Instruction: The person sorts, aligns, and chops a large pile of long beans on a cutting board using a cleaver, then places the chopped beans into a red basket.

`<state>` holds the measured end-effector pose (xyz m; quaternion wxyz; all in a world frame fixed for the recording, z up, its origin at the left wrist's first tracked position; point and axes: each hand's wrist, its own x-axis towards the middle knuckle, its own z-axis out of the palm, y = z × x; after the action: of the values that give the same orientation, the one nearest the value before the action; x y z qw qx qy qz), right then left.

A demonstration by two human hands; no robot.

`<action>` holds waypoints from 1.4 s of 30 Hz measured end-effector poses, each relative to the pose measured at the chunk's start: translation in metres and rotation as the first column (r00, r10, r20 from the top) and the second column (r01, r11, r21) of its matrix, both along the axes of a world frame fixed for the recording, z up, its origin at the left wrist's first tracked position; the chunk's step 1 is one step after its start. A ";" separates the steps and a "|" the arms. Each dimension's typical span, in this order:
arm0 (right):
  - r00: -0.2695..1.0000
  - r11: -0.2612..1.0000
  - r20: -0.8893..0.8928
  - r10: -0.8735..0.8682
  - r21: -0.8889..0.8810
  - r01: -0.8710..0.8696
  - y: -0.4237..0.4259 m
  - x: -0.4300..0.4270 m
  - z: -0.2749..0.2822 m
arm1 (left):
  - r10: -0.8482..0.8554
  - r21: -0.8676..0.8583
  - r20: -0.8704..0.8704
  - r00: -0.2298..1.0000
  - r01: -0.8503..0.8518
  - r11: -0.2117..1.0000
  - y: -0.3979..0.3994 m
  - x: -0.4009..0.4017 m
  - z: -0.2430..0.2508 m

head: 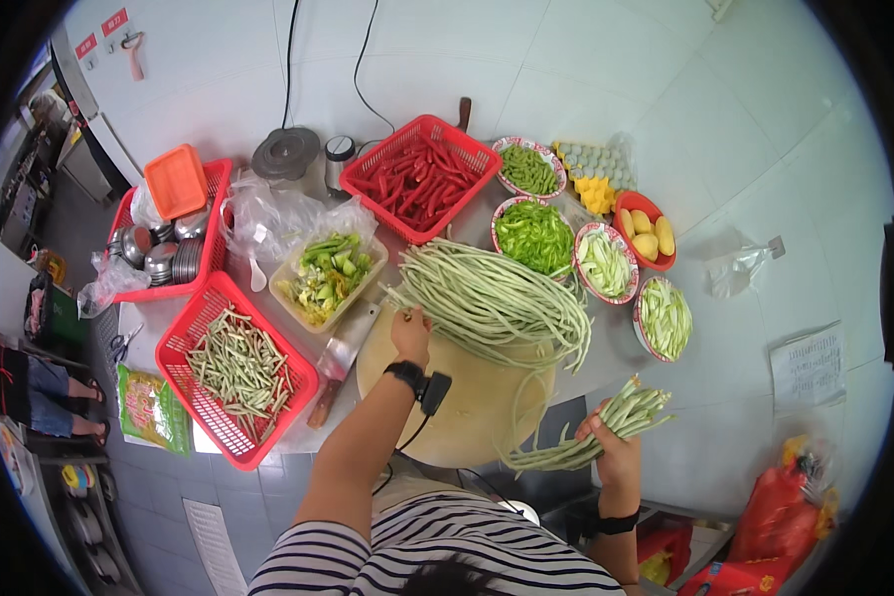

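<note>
A large heap of yardlong beans [492, 298] lies across the back of the round chopping board [454, 417]. My left hand [410, 335] is at the heap's left end, fingers curled beside the bean tips; whether it pinches one is too small to tell. Off the board's right side, my right hand [612, 441] grips a bunch of yardlong beans [637, 412]. Their ends stick up past the fingers, while the long stems trail left and curve back over the board's edge. A cleaver [349, 339] lies left of the board, its wooden handle towards me.
Cut beans fill a red basket [235, 439] at left. Behind it stand a tub of vegetable pieces [326, 279] and a basket of metal bowls [220, 194]. Red chillies [421, 182] sit farther back. Bowls of sliced vegetables [533, 235] and potatoes [644, 246] line the right.
</note>
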<state>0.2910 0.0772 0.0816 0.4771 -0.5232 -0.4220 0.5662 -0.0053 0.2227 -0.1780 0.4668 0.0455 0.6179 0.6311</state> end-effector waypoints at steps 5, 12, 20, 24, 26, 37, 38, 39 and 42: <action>1.000 1.000 -0.001 0.000 0.019 0.000 0.013 -0.011 0.001 | -0.140 0.169 -0.345 0.928 0.209 0.963 -0.038 0.001 0.027; 0.999 0.992 0.033 0.028 0.120 -0.032 0.036 -0.034 0.018 | -0.244 0.328 -0.587 0.772 0.502 0.800 -0.086 0.018 0.180; 0.962 0.964 0.071 0.264 -0.024 -0.263 0.071 -0.062 0.009 | -0.204 0.077 -0.960 0.191 0.883 0.462 -0.124 0.053 0.211; 0.952 0.945 -0.125 0.281 -0.136 -0.296 0.070 -0.060 -0.007 | -0.170 -0.006 -0.982 0.081 0.890 0.457 -0.124 0.056 0.205; 0.936 0.936 -0.161 0.313 -0.116 -0.332 0.069 -0.052 -0.008 | -0.215 0.012 -0.970 0.113 0.906 0.422 -0.120 0.051 0.202; 0.926 0.941 -0.179 0.334 -0.003 -0.340 0.066 -0.020 -0.006 | -0.553 0.155 -0.740 0.383 0.897 0.413 -0.077 0.042 0.231; 0.916 0.930 -0.176 0.361 -0.007 -0.368 0.064 -0.021 -0.006 | -0.512 0.095 -0.807 0.294 0.921 0.379 -0.074 0.049 0.230; 0.914 0.927 -0.170 0.369 0.000 -0.374 0.063 -0.021 -0.005 | -0.460 0.037 -0.864 0.206 0.936 0.350 -0.071 0.056 0.229; 0.913 0.922 -0.132 0.387 0.021 -0.388 0.066 -0.019 -0.008 | -0.273 -0.018 -0.960 0.053 0.968 0.251 -0.057 0.064 0.222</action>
<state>0.2723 0.1429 0.0738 0.3813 -0.3915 -0.4828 0.6843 0.0591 0.1653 0.0439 0.2922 0.8051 0.3615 0.3684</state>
